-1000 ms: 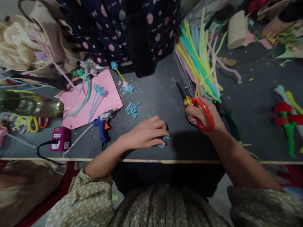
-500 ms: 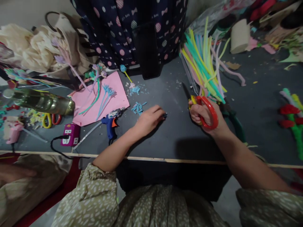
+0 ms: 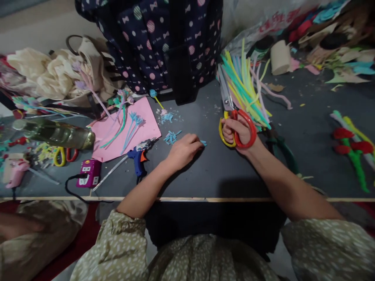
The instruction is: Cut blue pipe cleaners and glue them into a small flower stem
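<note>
My right hand [image 3: 238, 130] is closed round the handles of a pair of scissors [image 3: 244, 128], one loop red and one yellow, with the blades pointing away from me. My left hand [image 3: 186, 149] rests low over the table, fingers together, pinching short blue pipe cleaner pieces [image 3: 203, 143] whose ends show past the fingertips. Just beyond that hand lies a small pile of cut blue pieces [image 3: 171, 137]. A bundle of coloured pipe cleaners [image 3: 249, 89] lies behind the scissors.
Left of my arm lie a blue glue gun [image 3: 138, 162], a pink sheet [image 3: 114, 150] with pipe-cleaner flowers, a purple power socket [image 3: 88, 173] and a bottle [image 3: 55, 133]. A phone [image 3: 179, 76] leans on a patterned bag [image 3: 140, 47]. Green-handled pliers [image 3: 285, 154] lie right; another person's hand [image 3: 20, 223] shows at left.
My right hand has shifted left with the scissors and turned them, so the blades now show plainly. My left hand stays about where it was; the blue pieces in it show more. The view has tilted slightly.
</note>
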`<state>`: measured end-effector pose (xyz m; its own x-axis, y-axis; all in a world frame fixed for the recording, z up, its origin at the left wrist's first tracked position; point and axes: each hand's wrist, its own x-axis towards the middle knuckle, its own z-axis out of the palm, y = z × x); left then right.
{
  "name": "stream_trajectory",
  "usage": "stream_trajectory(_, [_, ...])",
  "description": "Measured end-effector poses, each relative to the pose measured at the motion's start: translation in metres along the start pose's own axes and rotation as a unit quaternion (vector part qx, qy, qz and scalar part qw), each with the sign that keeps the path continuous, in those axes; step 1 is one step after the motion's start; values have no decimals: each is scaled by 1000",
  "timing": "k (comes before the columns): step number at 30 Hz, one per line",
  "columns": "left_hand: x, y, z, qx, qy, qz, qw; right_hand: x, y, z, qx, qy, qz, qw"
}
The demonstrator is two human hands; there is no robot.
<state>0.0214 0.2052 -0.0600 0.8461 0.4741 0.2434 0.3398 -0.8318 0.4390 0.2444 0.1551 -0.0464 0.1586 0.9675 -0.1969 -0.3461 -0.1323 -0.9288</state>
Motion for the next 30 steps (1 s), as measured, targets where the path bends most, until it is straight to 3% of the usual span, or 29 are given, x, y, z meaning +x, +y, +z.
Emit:
stream_trajectory(7, [3,5,11,41,13,-26,999,3,3,-4,52,13,8,999])
stream_trajectory(12, [4,5,0,-145,60,-73,985,3,3,-4,55,2,17,998])
stream_trajectory(14, [5,5,-5,-258,90,-132,953,3,4,-4,54,-8,23,998])
stream_trajectory(17, [5,4,-7,-428,107,-220,870,2,4,-5,56,-13,29,998])
stream_trajectory(23, [9,4,-10,-631,121,-281,713,4,5,-6,71,-24,29,997])
stream_trajectory(26, [10,5,-13,-657,127,-298,681,4,11,-5,62,-25,35,997])
stream_trajectory(30, [9,10,-13,-655,113,-322,674,-2,19,2,52,-16,26,998])
